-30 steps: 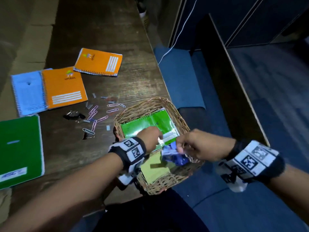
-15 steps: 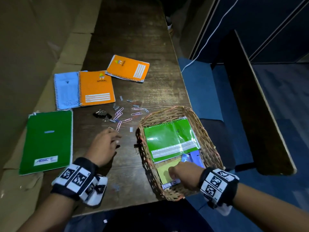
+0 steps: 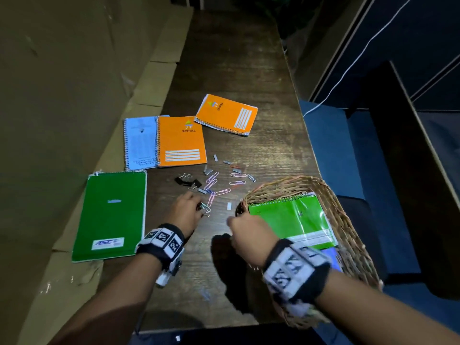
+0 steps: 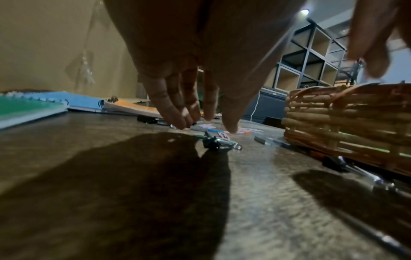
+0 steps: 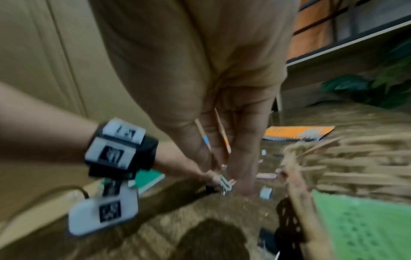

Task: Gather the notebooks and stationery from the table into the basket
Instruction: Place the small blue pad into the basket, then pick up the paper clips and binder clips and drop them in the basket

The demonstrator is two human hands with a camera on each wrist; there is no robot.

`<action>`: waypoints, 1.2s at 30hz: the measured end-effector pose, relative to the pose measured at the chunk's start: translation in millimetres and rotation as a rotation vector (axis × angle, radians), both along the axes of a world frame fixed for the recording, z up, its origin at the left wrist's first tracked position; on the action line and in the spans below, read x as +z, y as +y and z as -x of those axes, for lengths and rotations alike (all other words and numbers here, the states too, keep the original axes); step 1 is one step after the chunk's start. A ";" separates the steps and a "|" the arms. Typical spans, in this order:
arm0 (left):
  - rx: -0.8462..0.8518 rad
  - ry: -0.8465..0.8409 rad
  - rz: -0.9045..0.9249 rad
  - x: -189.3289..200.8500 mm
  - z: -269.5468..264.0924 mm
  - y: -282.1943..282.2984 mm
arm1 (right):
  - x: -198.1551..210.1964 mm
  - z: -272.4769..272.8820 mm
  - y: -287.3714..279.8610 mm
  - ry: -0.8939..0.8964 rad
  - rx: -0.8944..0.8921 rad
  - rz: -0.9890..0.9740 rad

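**Both hands close on the loose clips beside the basket**

The bench [image 3: 231, 78] runs long and narrow, a wall along its left side and a drop-off along its right. The wicker basket [image 3: 348, 220] sits at the near right corner, its far side seeming to overhang that drop, probably so that things can be swept in with a short reach. It already holds a light green notebook [image 3: 288, 217].

Four notebooks lie flat on the bench: a dark green notebook [image 3: 109, 215] nearest the wall, a blue notebook [image 3: 140, 143] tucked under an orange notebook [image 3: 181, 143], and a second orange notebook [image 3: 226, 114] farther back. All sit well apart from the basket, with bare wood between for sliding them across.

Between them and the basket lies a scatter of paper clips [image 3: 219, 183], black binder clips [image 3: 188, 181] and staple strips [image 3: 229, 205].

The left hand [image 3: 184, 210] hangs over the near edge of the scatter, its grip spread downward, fingertips [image 4: 177, 121] at the bench among the clips; a silver clip [image 4: 219, 141] lies just before them. The right hand [image 3: 249, 232] hovers by the basket's near left rim, blurred; whether its grip pinches anything I cannot tell.
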State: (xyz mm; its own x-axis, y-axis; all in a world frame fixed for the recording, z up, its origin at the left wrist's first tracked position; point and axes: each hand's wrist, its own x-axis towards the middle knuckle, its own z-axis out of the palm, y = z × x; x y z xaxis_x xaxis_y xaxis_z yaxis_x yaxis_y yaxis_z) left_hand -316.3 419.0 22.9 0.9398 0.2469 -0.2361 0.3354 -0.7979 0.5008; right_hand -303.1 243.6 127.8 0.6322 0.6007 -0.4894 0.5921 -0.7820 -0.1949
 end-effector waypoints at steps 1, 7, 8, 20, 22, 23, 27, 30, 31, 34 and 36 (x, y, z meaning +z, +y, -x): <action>0.022 0.004 0.001 -2.3 -1.9 0.9 | -13.3 6.4 17.0 -0.025 -0.015 0.032; 0.171 0.001 0.039 -22.5 -3.2 -2.8 | -79.7 9.8 59.6 -0.068 -0.410 0.245; 0.199 -0.010 0.051 -25.8 -1.6 -1.9 | -91.5 10.1 59.2 -0.021 -0.496 0.227; 0.028 0.153 -0.101 -27.3 56.1 2.4 | -98.0 30.5 42.5 0.002 -0.069 0.102; -0.004 0.172 -0.108 -21.4 61.5 0.4 | -84.6 31.5 43.0 -0.005 -0.048 0.101; -0.009 0.178 -0.099 -17.9 63.4 -0.3 | -76.1 31.6 42.8 -0.003 -0.068 0.079; 0.051 0.083 0.014 18.4 65.1 -15.0 | -29.5 18.2 12.6 -0.033 -0.198 -0.080; 0.035 -0.036 0.284 58.1 57.1 -54.8 | -4.6 1.7 -48.5 0.127 -0.367 -0.140; 0.009 -0.036 0.370 66.6 53.5 -70.8 | -3.3 -3.1 -71.4 0.192 -0.426 -0.138; -0.078 -0.008 0.474 68.1 44.3 -115.0 | -11.4 -8.0 -121.0 0.248 -0.554 -0.083; -0.125 0.010 0.469 63.0 39.7 -135.6 | -25.5 -6.5 -131.4 0.245 -0.573 -0.017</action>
